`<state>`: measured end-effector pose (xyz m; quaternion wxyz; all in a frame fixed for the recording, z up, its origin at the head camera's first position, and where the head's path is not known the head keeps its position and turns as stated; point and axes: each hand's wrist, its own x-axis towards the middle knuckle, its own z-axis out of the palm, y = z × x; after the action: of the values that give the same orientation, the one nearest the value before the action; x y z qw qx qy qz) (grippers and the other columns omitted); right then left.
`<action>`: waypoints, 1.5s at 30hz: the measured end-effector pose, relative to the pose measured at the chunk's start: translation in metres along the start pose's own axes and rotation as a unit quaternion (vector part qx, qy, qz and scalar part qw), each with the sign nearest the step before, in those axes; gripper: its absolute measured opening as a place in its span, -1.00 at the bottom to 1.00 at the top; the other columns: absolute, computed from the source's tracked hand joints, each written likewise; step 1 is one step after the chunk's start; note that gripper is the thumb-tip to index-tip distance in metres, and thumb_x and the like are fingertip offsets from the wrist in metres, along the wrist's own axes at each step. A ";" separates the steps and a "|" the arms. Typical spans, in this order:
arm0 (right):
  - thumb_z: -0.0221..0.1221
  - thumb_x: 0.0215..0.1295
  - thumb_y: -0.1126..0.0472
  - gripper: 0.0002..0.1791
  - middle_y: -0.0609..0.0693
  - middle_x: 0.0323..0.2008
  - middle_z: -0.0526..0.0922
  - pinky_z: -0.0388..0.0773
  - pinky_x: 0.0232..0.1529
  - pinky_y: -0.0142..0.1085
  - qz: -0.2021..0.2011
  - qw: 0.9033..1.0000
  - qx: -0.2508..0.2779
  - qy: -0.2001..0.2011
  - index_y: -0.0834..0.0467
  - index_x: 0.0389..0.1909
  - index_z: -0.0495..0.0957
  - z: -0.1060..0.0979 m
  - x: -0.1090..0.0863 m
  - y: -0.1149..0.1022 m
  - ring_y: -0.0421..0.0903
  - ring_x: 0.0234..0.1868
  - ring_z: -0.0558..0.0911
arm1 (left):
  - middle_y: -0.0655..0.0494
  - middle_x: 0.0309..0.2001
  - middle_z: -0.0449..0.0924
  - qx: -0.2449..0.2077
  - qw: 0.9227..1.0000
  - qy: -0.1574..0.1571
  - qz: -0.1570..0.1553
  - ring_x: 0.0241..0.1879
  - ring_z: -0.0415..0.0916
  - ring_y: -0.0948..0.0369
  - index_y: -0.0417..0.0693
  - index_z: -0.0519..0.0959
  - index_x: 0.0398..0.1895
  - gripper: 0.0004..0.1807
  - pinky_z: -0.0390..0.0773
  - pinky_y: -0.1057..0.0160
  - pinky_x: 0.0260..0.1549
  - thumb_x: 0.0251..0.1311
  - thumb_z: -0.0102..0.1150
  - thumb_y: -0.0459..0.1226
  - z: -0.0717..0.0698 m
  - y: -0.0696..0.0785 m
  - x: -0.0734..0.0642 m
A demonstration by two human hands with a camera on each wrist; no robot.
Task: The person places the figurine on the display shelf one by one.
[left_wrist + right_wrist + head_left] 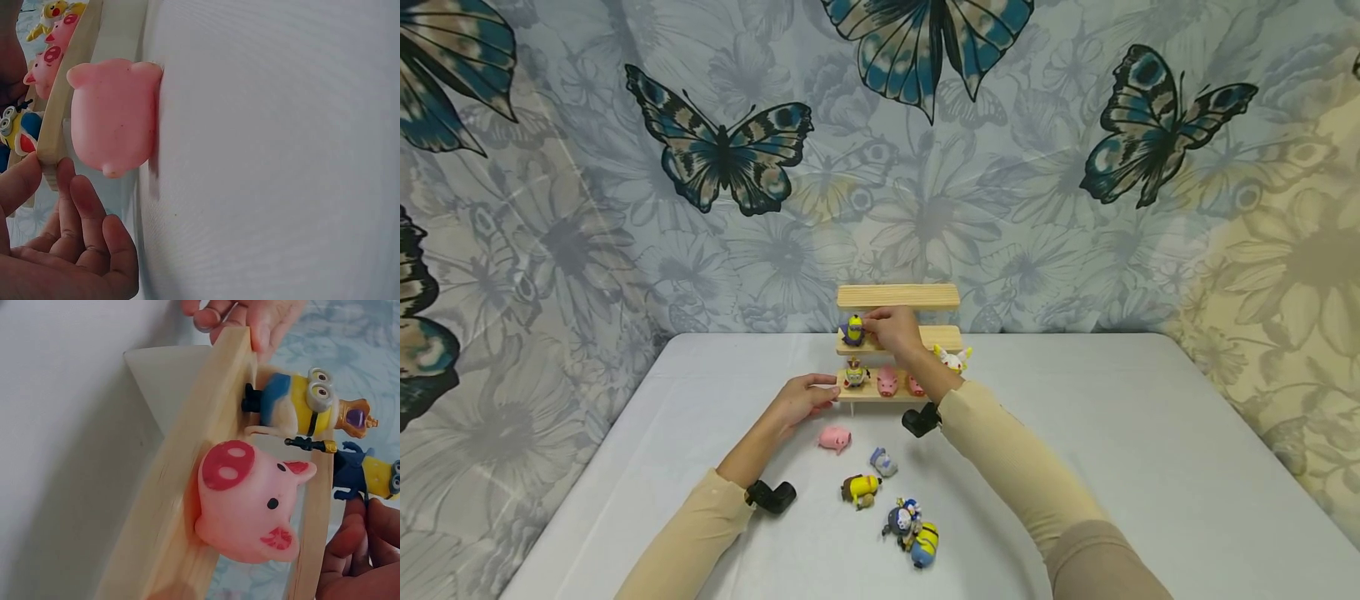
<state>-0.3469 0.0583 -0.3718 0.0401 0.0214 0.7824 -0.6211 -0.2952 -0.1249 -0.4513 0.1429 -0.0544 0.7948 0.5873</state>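
Observation:
My right hand pinches a minion figure in dark clothing at the left end of the middle tier of a wooden stepped shelf. At the lowest tier's left end, my left hand grips the board between thumb and fingers. On that tier stand a crowned minion figure, a pink pig figure and a second pink pig. A white figure with yellow parts is at its right end, partly behind my right arm. Another pink pig lies on the table just in front of the shelf.
Loose figures lie on the white table nearer me: a small grey-blue figure, a yellow and brown figure, a dark grey figure and a blue and yellow minion. A butterfly-print cloth hangs behind.

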 end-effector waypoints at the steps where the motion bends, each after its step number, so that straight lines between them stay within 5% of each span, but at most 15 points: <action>1: 0.18 0.35 0.29 -0.80 0.17 -0.03 0.68 0.49 -0.40 -0.46 0.001 1.000 -0.003 0.001 0.27 -0.11 0.68 0.000 0.000 0.001 -0.18 -0.29 0.61 | 0.17 -0.30 0.68 -0.002 1.000 -0.001 0.000 -0.30 0.55 0.28 -0.16 0.51 0.20 -0.53 0.48 0.31 -0.28 0.26 0.22 -0.19 0.000 0.000 0.000; 18: 0.16 0.39 0.19 -0.78 0.11 -0.20 0.69 0.45 -0.41 -0.40 -0.023 1.000 -0.019 -0.005 0.24 -0.13 0.69 -0.002 -0.006 0.002 -0.11 -0.33 0.57 | 0.19 -0.35 0.70 -0.007 1.000 -0.016 0.003 -0.35 0.55 0.30 -0.23 0.50 0.19 -0.54 0.45 0.32 -0.35 0.27 0.22 -0.20 -0.001 -0.005 0.001; 26: 0.11 0.43 0.12 -0.72 0.18 -0.23 0.63 0.41 -0.42 -0.39 -0.108 0.992 -0.063 -0.001 0.25 -0.11 0.64 -0.011 -0.015 -0.008 -0.13 -0.37 0.51 | 0.16 -0.31 0.73 -0.005 1.000 -0.018 0.006 -0.39 0.54 0.33 -0.26 0.50 0.18 -0.55 0.42 0.33 -0.39 0.28 0.19 -0.22 -0.002 -0.002 -0.002; 30: 0.10 0.43 0.12 -0.73 0.23 -0.21 0.64 0.40 -0.35 -0.35 -0.165 0.980 -0.114 -0.001 0.23 -0.13 0.64 -0.019 -0.025 -0.018 -0.14 -0.37 0.47 | 0.18 -0.34 0.72 -0.006 1.000 -0.021 0.005 -0.39 0.55 0.34 -0.26 0.50 0.18 -0.56 0.42 0.33 -0.39 0.29 0.18 -0.23 -0.002 -0.002 -0.002; 36: 0.12 0.41 0.14 -0.75 0.11 -0.25 0.63 0.43 -0.33 -0.29 -0.261 0.944 -0.201 -0.005 0.22 -0.15 0.67 -0.036 -0.054 -0.034 -0.06 -0.34 0.51 | 0.21 -0.37 0.70 -0.008 1.000 -0.026 0.003 -0.37 0.58 0.31 -0.25 0.50 0.19 -0.55 0.42 0.34 -0.38 0.29 0.18 -0.22 -0.002 -0.002 -0.001; 45: 0.19 0.34 0.26 -0.85 0.07 -0.38 0.68 0.38 -0.45 -0.36 -0.334 0.916 -0.210 -0.078 0.21 -0.27 0.71 -0.062 -0.096 -0.024 -0.17 -0.51 0.42 | 0.22 -0.37 0.69 -0.011 1.000 -0.028 0.005 -0.37 0.57 0.31 -0.26 0.49 0.20 -0.54 0.42 0.34 -0.39 0.30 0.19 -0.21 -0.003 -0.001 0.001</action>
<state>-0.2557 0.1147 -0.3262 -0.1048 -0.2984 0.8509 -0.4194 -0.2966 -0.1280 -0.4515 0.1616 -0.0358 0.7844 0.5977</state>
